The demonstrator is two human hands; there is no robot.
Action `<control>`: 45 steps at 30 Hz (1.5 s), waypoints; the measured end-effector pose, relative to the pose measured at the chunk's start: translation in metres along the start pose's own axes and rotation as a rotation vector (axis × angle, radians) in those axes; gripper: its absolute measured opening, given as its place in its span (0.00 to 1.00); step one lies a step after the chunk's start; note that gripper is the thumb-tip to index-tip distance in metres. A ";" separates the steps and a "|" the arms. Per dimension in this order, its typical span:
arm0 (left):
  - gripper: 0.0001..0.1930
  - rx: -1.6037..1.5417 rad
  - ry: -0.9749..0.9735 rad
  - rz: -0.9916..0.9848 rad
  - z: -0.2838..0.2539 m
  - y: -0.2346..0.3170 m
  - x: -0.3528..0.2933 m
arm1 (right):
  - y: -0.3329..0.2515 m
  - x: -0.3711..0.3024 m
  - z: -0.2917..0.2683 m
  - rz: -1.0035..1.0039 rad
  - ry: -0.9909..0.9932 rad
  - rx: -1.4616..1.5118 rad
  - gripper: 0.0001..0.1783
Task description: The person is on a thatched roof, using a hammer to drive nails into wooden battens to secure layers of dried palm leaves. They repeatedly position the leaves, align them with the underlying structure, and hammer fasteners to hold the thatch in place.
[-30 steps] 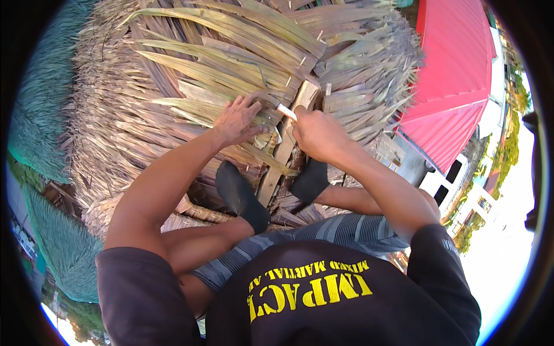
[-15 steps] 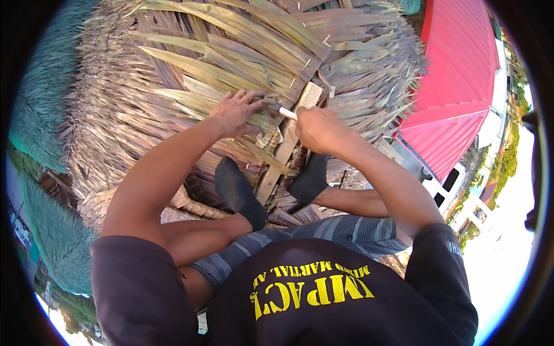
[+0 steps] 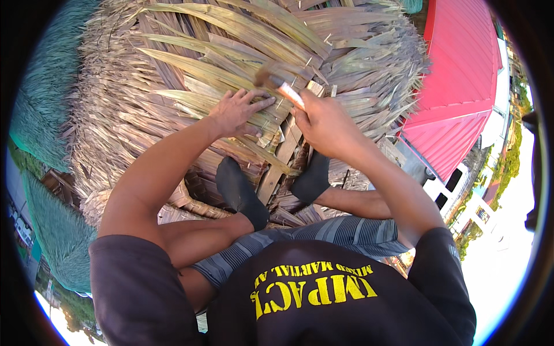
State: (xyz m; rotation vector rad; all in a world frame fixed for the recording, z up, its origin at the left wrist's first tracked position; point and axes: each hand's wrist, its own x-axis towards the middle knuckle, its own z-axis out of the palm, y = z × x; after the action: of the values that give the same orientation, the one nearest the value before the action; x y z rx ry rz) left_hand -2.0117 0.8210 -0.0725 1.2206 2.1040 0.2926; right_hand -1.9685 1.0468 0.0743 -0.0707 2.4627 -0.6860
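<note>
The two hands are apart, either side of a wooden board [image 3: 285, 147] that runs up the ridge of a thatched roof [image 3: 124, 124]. The right hand [image 3: 326, 122] is closed round the pale handle of a hammer [image 3: 290, 95], just above the board, with the tool pointing up and to the left. The hammer's head is blurred, so its exact shape is hard to make out; it seems to be raised clear of the leaves [image 3: 231, 60] under it.

The left hand [image 3: 234, 114] lies on those leaves, palm down with the fingers spread, near the board's left edge. The leaves are long and flat, greenish to brown, and overlap across the roof. A few pale pins [image 3: 328, 39] stick up from them in a row above the board.

Two feet in dark socks [image 3: 239, 190] rest on either side of the board, below the hands. The person wears striped shorts [image 3: 352, 233] and a dark shirt [image 3: 346, 317] with yellow lettering. A red roof [image 3: 453, 75] and a white vehicle [image 3: 453, 187] show at the right, green thatch [image 3: 43, 135] at the left.
</note>
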 end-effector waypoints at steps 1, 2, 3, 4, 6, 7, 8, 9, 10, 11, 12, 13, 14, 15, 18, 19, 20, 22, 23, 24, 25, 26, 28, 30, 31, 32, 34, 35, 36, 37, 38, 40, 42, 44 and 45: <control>0.49 -0.019 0.067 0.026 0.001 0.000 0.000 | 0.002 -0.010 0.003 -0.017 0.089 0.104 0.14; 0.50 -0.042 0.077 0.039 0.002 0.001 -0.001 | 0.004 -0.013 0.008 0.018 0.057 0.061 0.14; 0.50 -0.049 0.125 0.055 0.002 0.000 -0.002 | 0.005 -0.016 0.017 0.012 0.045 0.026 0.15; 0.49 -0.059 0.122 0.058 0.003 0.000 -0.002 | 0.010 -0.020 0.024 -0.027 0.053 0.003 0.15; 0.49 -0.093 0.108 0.068 0.003 -0.001 -0.003 | 0.025 -0.017 0.037 0.164 -0.180 -0.093 0.15; 0.48 -0.065 0.119 0.075 0.002 -0.002 -0.002 | 0.033 -0.013 0.045 0.193 -0.113 0.005 0.16; 0.48 -0.048 0.131 0.069 0.002 -0.003 -0.002 | 0.041 -0.003 0.053 0.234 -0.034 0.075 0.16; 0.47 -0.056 0.112 0.098 0.002 -0.003 -0.001 | 0.046 0.000 0.063 0.231 -0.013 0.243 0.15; 0.44 -0.085 0.172 0.105 0.003 -0.003 0.000 | 0.049 0.008 0.074 0.259 0.025 0.385 0.15; 0.41 -0.121 0.242 0.110 0.004 -0.001 0.001 | 0.052 0.017 0.082 0.273 0.067 0.498 0.14; 0.37 -0.161 0.316 0.111 0.007 0.002 0.002 | 0.052 0.020 0.092 0.352 0.046 0.664 0.14; 0.34 -0.237 0.374 0.118 0.009 0.006 0.003 | 0.052 0.023 0.099 0.438 0.027 0.813 0.15; 0.30 -0.311 0.448 0.120 0.013 0.012 0.005 | 0.051 0.027 0.105 0.500 -0.004 0.986 0.16; 0.26 -0.390 0.512 0.124 0.017 0.019 0.006 | 0.051 0.029 0.109 0.564 -0.011 0.990 0.11; 0.17 -0.548 0.511 0.104 0.028 0.038 0.012 | 0.049 0.034 0.112 0.663 -0.004 1.083 0.07; 0.14 -0.619 0.515 0.003 0.030 0.042 0.015 | 0.049 0.035 0.111 0.665 -0.007 1.123 0.07; 0.13 -0.674 0.530 -0.021 0.030 0.043 0.017 | 0.050 0.036 0.109 0.672 -0.002 1.147 0.07; 0.11 -0.794 0.506 -0.070 0.030 0.042 0.020 | 0.051 0.037 0.106 0.691 -0.007 1.182 0.07; 0.11 -0.754 0.567 -0.007 0.028 0.039 0.020 | 0.051 0.038 0.105 0.700 -0.016 1.193 0.08; 0.11 -0.714 0.625 0.056 0.026 0.035 0.020 | 0.051 0.038 0.104 0.710 -0.025 1.205 0.08; 0.11 -0.674 0.676 0.118 0.024 0.030 0.018 | 0.051 0.038 0.103 0.701 -0.030 1.198 0.09; 0.11 -0.681 0.635 0.070 0.022 0.026 0.015 | 0.050 0.037 0.103 0.694 -0.037 1.190 0.09; 0.10 -0.701 0.518 -0.047 0.021 0.017 0.009 | 0.049 0.036 0.102 0.682 -0.050 1.171 0.11; 0.09 -0.737 0.500 -0.084 0.024 0.013 0.004 | 0.048 0.035 0.100 0.665 -0.064 1.146 0.12; 0.09 -0.766 0.498 -0.111 0.026 0.012 0.002 | 0.048 0.035 0.099 0.665 -0.068 1.135 0.13; 0.08 -0.804 0.492 -0.111 0.028 0.013 0.002 | 0.048 0.034 0.099 0.665 -0.072 1.123 0.13; 0.08 -0.917 0.507 -0.094 0.033 0.015 0.003 | 0.049 0.033 0.098 0.658 -0.073 1.120 0.13; 0.09 -0.868 0.509 -0.103 0.034 0.017 0.005 | 0.049 0.033 0.099 0.652 -0.070 1.127 0.13; 0.09 -0.837 0.514 -0.100 0.036 0.020 0.007 | 0.050 0.033 0.100 0.625 -0.071 1.141 0.13; 0.10 -0.814 0.502 -0.115 0.038 0.022 0.009 | 0.051 0.034 0.102 0.651 -0.066 1.121 0.12; 0.10 -0.729 0.577 -0.057 0.039 0.024 0.011 | 0.052 0.035 0.104 0.656 -0.064 1.111 0.12; 0.10 -0.570 0.685 0.019 0.042 0.028 0.015 | 0.052 0.036 0.106 0.656 -0.061 1.106 0.12; 0.11 -0.613 0.592 -0.082 0.045 0.029 0.018 | 0.051 0.034 0.103 0.646 -0.061 1.114 0.12; 0.12 -0.646 0.562 -0.109 0.050 0.029 0.020 | 0.047 0.025 0.094 0.579 -0.010 0.906 0.13; 0.12 -0.656 0.575 -0.087 0.052 0.029 0.020 | 0.044 0.020 0.087 0.561 0.007 0.800 0.13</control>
State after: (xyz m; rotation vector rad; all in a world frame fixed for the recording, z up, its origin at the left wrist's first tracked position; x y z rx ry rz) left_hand -1.9652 0.8463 -0.1059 0.6901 2.2223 1.3018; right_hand -1.9333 1.0413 -0.0193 0.8806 1.8926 -1.3170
